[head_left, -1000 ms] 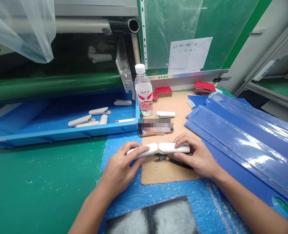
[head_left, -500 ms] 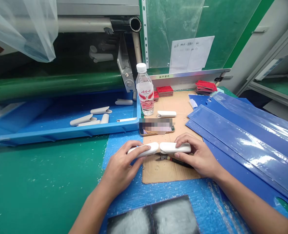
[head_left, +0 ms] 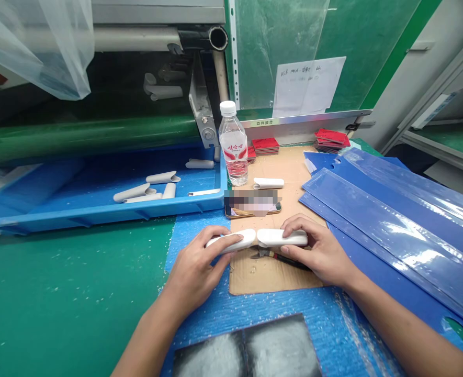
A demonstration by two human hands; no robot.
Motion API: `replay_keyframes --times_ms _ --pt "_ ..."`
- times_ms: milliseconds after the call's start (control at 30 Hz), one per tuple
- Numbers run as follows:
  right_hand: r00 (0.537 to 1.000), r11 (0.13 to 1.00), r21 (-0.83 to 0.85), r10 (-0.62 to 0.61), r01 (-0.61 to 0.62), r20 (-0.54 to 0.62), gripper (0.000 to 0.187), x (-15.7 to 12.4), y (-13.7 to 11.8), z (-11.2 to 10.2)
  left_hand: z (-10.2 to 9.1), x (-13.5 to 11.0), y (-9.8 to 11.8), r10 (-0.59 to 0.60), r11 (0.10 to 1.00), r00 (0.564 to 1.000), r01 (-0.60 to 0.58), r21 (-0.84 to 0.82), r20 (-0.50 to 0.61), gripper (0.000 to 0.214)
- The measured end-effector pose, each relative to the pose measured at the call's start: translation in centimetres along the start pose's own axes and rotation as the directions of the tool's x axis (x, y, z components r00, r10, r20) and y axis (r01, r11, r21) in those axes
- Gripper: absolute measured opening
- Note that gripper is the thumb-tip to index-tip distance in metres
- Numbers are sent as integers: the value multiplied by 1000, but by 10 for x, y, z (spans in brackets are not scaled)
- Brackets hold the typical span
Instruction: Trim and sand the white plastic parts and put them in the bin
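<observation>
My left hand grips a white plastic shell, long and rounded at its end. Another white plastic shell is pinched between the thumb and fingers of my right hand. The two shells point end to end with a narrow gap between them, over a piece of cardboard. Beneath the right-hand shell lies a pair of pliers with dark handles, partly covered by the shell and my hand. A third white shell rests on the cardboard beyond a phone.
A blue tray holding several pale shells sits left, under a green conveyor roller. A water bottle stands behind the phone. Red stacked pieces lie farther back. Clear plastic sleeves cover the right. A dark two-part pad lies nearest me.
</observation>
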State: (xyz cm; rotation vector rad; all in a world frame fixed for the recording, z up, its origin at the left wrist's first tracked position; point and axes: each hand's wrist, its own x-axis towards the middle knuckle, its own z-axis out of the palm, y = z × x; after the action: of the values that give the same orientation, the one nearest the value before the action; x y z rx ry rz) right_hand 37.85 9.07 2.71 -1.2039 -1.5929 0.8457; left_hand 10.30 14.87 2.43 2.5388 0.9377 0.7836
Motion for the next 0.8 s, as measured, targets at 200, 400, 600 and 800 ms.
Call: replay_keyframes --times_ms 200,400,600,800 --pt "1000 1000 -11 1 -1 1 12 1 0 0 0 -1 -1 -16 1000 1000 16 -11 -1 32" --pt "1000 1000 -14 -6 6 -2 12 0 -1 0 0 -1 0 -49 998 999 48 -37 0 31" --pt "989 987 56 149 -148 -14 17 -2 3 1 -6 1 7 -259 965 964 256 -54 -59 31" --pt "933 916 183 357 -357 36 27 -2 7 2 -12 4 14 -486 866 874 479 -146 -16 36"
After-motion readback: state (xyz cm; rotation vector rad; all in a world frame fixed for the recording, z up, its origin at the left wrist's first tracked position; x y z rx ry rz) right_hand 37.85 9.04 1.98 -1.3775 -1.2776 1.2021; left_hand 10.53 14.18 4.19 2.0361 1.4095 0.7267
